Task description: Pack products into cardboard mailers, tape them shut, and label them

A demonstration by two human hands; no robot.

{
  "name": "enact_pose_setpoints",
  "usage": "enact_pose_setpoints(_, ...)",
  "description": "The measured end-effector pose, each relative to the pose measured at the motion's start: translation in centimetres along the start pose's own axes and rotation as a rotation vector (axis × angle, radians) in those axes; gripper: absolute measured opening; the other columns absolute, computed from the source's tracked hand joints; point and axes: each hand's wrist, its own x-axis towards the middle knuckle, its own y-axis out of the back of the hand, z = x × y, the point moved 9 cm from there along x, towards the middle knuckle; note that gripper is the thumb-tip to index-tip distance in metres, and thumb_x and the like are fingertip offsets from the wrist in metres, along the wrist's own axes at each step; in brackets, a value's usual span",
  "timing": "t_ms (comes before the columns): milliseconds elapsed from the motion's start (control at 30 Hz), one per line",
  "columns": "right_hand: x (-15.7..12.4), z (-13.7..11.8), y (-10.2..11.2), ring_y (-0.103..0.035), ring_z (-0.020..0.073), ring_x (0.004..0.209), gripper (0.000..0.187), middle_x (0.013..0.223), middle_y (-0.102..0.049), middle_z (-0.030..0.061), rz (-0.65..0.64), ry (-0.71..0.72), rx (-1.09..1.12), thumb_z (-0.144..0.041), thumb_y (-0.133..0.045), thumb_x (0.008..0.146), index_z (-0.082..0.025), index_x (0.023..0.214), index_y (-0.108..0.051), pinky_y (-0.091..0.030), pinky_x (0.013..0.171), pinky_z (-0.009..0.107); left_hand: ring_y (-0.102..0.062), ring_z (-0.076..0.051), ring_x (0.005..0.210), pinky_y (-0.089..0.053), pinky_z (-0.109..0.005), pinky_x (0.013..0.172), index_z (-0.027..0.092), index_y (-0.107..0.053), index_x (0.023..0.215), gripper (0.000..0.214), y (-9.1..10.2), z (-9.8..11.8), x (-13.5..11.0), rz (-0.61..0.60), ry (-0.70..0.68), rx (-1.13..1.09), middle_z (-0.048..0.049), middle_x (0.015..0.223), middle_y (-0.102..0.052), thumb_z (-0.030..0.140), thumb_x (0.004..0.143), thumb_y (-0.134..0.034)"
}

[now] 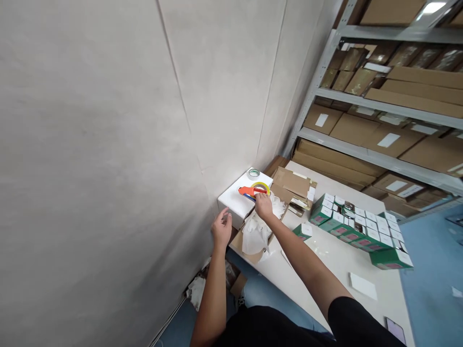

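Our black sleeve [356,318] is filling the near edge. Our left hand [221,230] is hovering open just beside the white box [229,200]; our right hand [263,206] is gripping the orange tape dispenser [249,191] lying atop it.

Single head-worn view: your camera looks forward and steeply down, rolled to one side, from over the near edge of the white table [347,260] toward its far corner against the wall [108,144], close enough that your right hand [263,206] reaches it, the metal shelving rack [361,150] slanting across the upper right.
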Motion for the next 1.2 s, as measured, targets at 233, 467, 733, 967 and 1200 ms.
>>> enact_pose_setpoints(233, -7.6, 7.2, 6.5, -0.054, 0.0328, 0.105, 0.027, 0.105, -0.066, 0.0148, 0.248, -0.1, 0.128, -0.017, -0.048, 0.098, -0.019, 0.119, -0.064, -0.042, 0.099, 0.047, -0.07, -0.024, 0.106, -0.061, -0.036, 0.085, 0.019, -0.07, 0.124, 0.035, -5.2, 4.7, 0.2, 0.082, -0.13, -0.062, -0.015, 0.122, -0.071, 0.036, 0.095, -0.06)
enact_pose_setpoints(467, -20.6, 16.5, 11.7, -0.057, 0.0309, 0.099, 0.021, 0.102, -0.066, 0.0129, 0.388, -0.326, 0.114, -0.023, -0.049, 0.101, -0.019, 0.114, -0.064, -0.045, 0.09, 0.044, -0.068, -0.022, 0.108, -0.061, -0.032, 0.083, 0.018, -0.067, 0.126, 0.035, -14.8, 10.2, -3.8, -0.021, -0.237, -0.137, -0.0149, 0.129, -0.066, 0.034, 0.096, -0.06)
enact_pose_setpoints(733, -36.6, 27.9, 10.5, -0.057, 0.0301, 0.098, 0.016, 0.102, -0.065, 0.013, 0.377, -0.644, 0.078, -0.022, -0.05, 0.098, -0.018, 0.108, -0.062, -0.047, 0.086, 0.043, -0.068, -0.023, 0.115, -0.06, -0.033, 0.089, 0.02, -0.068, 0.125, 0.035, -28.6, 13.1, -12.5, -0.281, -0.248, -0.118, -0.0126, 0.125, -0.071, 0.035, 0.094, -0.062)
enact_pose_setpoints(967, -50.7, 35.6, 4.5, -0.056, 0.0302, 0.101, 0.018, 0.103, -0.062, 0.0133, 0.244, -0.905, 0.106, -0.015, -0.052, 0.091, -0.018, 0.104, -0.063, -0.047, 0.089, 0.044, -0.067, -0.023, 0.115, -0.061, -0.032, 0.088, 0.019, -0.07, 0.123, 0.034, -36.7, 12.3, -21.0, -0.473, -0.22, -0.052, -0.0121, 0.124, -0.07, 0.03, 0.093, -0.06)
enact_pose_setpoints(1200, -63.3, 38.5, -2.6, -0.058, 0.0293, 0.102, 0.033, 0.1, -0.066, 0.0115, 0.113, -1.101, 0.224, -0.01, -0.054, 0.079, -0.02, 0.107, -0.067, -0.048, 0.094, 0.046, -0.068, -0.022, 0.11, -0.06, -0.031, 0.089, 0.019, -0.07, 0.125, 0.037, -40.4, 10.8, -27.0, -0.556, -0.186, 0.042, -0.0116, 0.124, -0.07, 0.031, 0.092, -0.061)
